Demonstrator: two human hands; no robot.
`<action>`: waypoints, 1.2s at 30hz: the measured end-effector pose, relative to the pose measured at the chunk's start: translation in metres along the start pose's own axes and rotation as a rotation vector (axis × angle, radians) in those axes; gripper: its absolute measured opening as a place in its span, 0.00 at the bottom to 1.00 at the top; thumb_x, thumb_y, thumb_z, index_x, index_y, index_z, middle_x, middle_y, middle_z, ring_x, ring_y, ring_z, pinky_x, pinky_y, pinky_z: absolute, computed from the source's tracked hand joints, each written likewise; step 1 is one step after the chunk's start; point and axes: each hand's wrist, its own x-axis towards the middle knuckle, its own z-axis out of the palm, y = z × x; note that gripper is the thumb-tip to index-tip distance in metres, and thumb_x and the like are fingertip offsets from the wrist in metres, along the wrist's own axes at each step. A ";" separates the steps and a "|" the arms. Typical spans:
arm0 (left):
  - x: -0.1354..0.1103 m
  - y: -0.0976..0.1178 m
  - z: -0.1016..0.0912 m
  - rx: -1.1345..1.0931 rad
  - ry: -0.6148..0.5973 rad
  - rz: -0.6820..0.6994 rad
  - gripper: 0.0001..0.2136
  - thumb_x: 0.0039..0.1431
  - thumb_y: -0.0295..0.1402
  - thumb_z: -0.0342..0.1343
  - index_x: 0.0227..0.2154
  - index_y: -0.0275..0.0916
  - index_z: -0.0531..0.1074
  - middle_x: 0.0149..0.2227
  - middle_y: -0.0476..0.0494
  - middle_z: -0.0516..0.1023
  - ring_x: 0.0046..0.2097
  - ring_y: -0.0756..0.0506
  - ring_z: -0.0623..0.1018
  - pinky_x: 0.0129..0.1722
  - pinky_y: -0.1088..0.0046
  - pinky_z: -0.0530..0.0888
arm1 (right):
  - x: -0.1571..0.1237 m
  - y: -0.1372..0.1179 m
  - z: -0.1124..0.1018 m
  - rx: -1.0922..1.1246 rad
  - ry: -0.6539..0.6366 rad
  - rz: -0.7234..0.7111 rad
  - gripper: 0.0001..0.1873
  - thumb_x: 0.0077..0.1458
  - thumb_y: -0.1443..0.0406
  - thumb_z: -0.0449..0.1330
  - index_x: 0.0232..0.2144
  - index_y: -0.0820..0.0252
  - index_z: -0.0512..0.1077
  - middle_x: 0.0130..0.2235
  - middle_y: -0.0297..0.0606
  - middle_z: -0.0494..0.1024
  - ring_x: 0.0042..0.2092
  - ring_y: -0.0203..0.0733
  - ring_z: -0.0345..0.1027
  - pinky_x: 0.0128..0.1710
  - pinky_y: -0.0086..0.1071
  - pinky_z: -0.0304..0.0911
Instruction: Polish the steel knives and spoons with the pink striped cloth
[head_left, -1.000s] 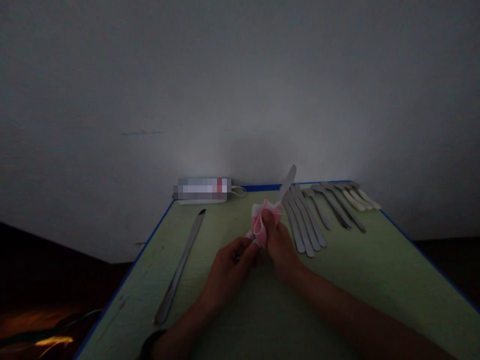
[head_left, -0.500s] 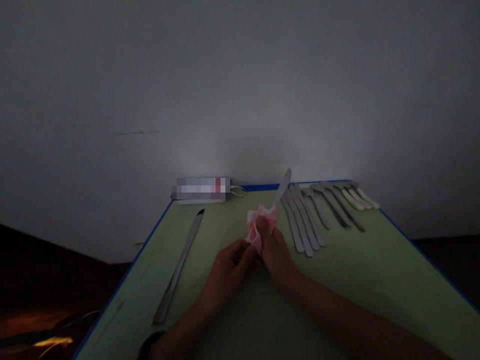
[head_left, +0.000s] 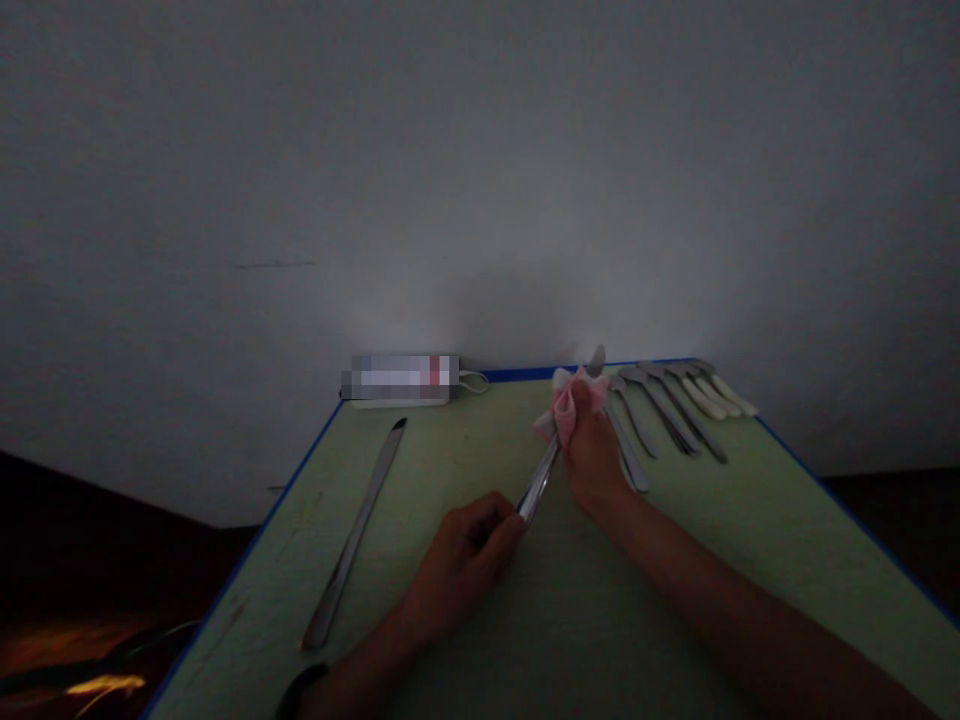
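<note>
My left hand [head_left: 471, 548] is closed on the handle end of a shiny metal table knife [head_left: 540, 482], which slants up and away. Wrapped round the knife farther along is a pink and white cloth [head_left: 566, 408], pinched by my right hand [head_left: 598, 458]. Only the rounded tip of the blade shows beyond the cloth. Another table knife [head_left: 354, 540] lies alone on the left of the table. Several metal knives [head_left: 631, 455] lie just beyond my right hand, partly hidden by it and the cloth.
The pale green table [head_left: 247, 640] has a blue edge and stands against a grey wall [head_left: 480, 180]. To the right of the knives lie spoons [head_left: 637, 420] and other cutlery, some with white handles [head_left: 705, 398]. A blurred-out box [head_left: 401, 380] with a cord loop stands at the back left.
My right hand and the cloth have slid up along the knife, away from my left hand, baring the handle. Less of the blade tip shows now. My left hand has barely moved.
</note>
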 end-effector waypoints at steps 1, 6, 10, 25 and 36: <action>0.001 -0.001 0.001 -0.018 -0.028 -0.015 0.14 0.61 0.39 0.45 0.24 0.38 0.63 0.19 0.54 0.64 0.22 0.52 0.64 0.23 0.78 0.60 | -0.004 0.002 0.001 -0.026 0.000 -0.004 0.27 0.50 0.43 0.50 0.26 0.61 0.71 0.24 0.34 0.71 0.27 0.36 0.62 0.27 0.28 0.58; 0.007 -0.007 0.005 0.002 0.021 -0.023 0.13 0.65 0.40 0.39 0.30 0.39 0.63 0.20 0.55 0.65 0.23 0.51 0.66 0.25 0.77 0.64 | -0.039 0.016 0.011 -0.220 -0.142 0.048 0.28 0.50 0.44 0.50 0.23 0.63 0.70 0.22 0.34 0.70 0.24 0.35 0.60 0.24 0.29 0.54; 0.007 -0.007 0.004 0.141 0.069 0.012 0.12 0.64 0.38 0.39 0.32 0.39 0.64 0.22 0.54 0.65 0.24 0.51 0.66 0.24 0.78 0.63 | -0.035 0.016 0.009 -0.250 -0.186 -0.009 0.28 0.51 0.44 0.49 0.20 0.62 0.68 0.19 0.31 0.66 0.22 0.33 0.56 0.21 0.28 0.50; -0.005 -0.007 0.010 0.370 0.051 0.067 0.15 0.65 0.39 0.37 0.34 0.39 0.67 0.18 0.55 0.62 0.20 0.51 0.65 0.21 0.78 0.60 | 0.023 -0.016 -0.017 -0.102 0.080 -0.101 0.30 0.49 0.42 0.50 0.25 0.62 0.73 0.24 0.36 0.73 0.25 0.35 0.64 0.25 0.28 0.58; 0.001 -0.008 0.006 0.385 0.156 0.029 0.13 0.64 0.38 0.39 0.35 0.39 0.67 0.21 0.52 0.70 0.21 0.50 0.70 0.23 0.77 0.61 | -0.027 0.014 0.003 -0.283 -0.196 0.002 0.28 0.49 0.43 0.51 0.19 0.63 0.69 0.19 0.33 0.67 0.22 0.33 0.57 0.23 0.28 0.51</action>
